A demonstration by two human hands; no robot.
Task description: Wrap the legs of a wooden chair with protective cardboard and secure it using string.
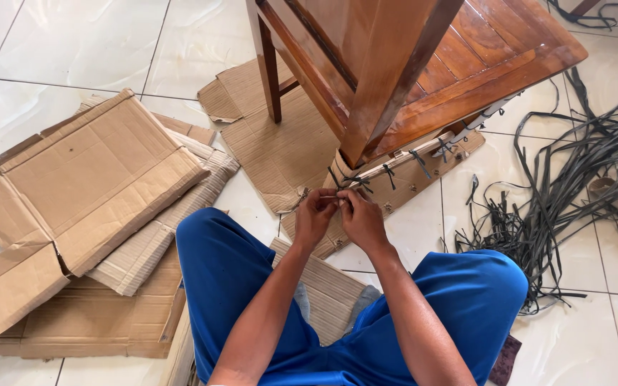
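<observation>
Both your hands meet at the cardboard-wrapped chair leg (pixel 395 171), low at its near end. Your left hand (pixel 314 218) has fingers curled and pressed together, pinching a thin dark strap (pixel 343 183) where it crosses the wrap; your right hand (pixel 361 220) sits touching it, fingers likewise closed on the same strap end. Exact grip betw. fingertips is too small to tell. More strap loops cross the wrap further along, spaced apart, w/ a pale wooden slat under them. The wrapped leg belongs to a brown wooden chair (pixel 423 64) tilted over a flat corrugated sheet (pixel 280 143) on the tiled floor (pixel 59 43). Your knees, in blue trousers (pixel 230 271), frame the work. A stack of flattened cardboard boxes (pixel 87 193) lies at your left, well apart from the hands. A tangled pile of loose black straps (pixel 574 186) lies at your right, near the chair.
</observation>
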